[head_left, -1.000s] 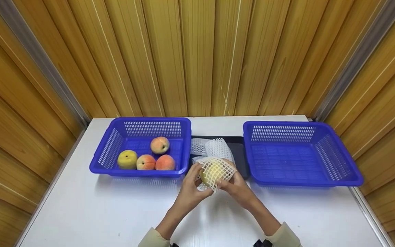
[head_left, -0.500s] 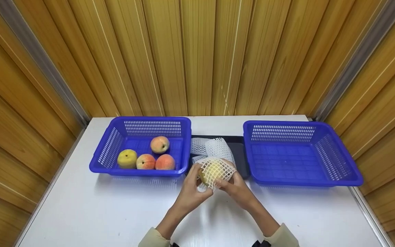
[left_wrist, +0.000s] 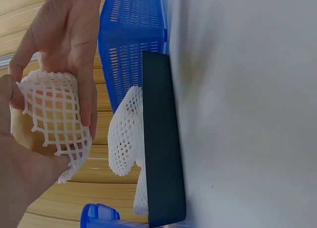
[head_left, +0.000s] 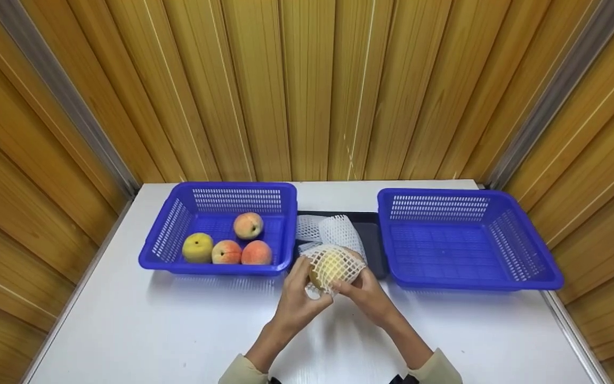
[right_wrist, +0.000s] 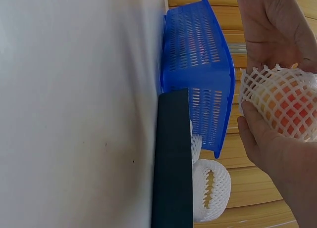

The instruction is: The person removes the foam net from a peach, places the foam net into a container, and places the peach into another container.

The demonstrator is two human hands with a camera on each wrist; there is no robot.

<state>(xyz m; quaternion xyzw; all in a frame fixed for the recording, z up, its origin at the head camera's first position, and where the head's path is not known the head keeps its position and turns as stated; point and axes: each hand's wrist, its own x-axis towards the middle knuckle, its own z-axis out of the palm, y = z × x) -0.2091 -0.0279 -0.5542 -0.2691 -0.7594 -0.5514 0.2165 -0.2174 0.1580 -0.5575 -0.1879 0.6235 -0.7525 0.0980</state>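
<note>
Between both hands, over the table's middle, is a yellow and red peach point(head_left: 332, 266) partly covered by a white foam fruit net point(right_wrist: 277, 102). My left hand point(head_left: 295, 304) grips it from the left, fingers and thumb curled at the net's open edge, where bare yellow skin shows. From the right, my right hand point(head_left: 370, 300) holds the netted side, its thumb pressed on the mesh. In the left wrist view the foam net point(left_wrist: 54, 109) is stretched over the fruit, and the left thumb lies under its edge.
Behind the hands, a black tray point(head_left: 373, 242) holds several white foam nets point(head_left: 339, 232). The blue basket point(head_left: 216, 271) at left contains peaches point(head_left: 248, 225) and a yellow fruit point(head_left: 198, 248). Another blue basket point(head_left: 445, 250) stands right of the tray. Wood-look panels point(head_left: 307, 90) enclose the white table point(head_left: 179, 325).
Both hands and the netted peach have shifted only slightly to the left. The grips look the same, and the baskets and tray have stayed put.
</note>
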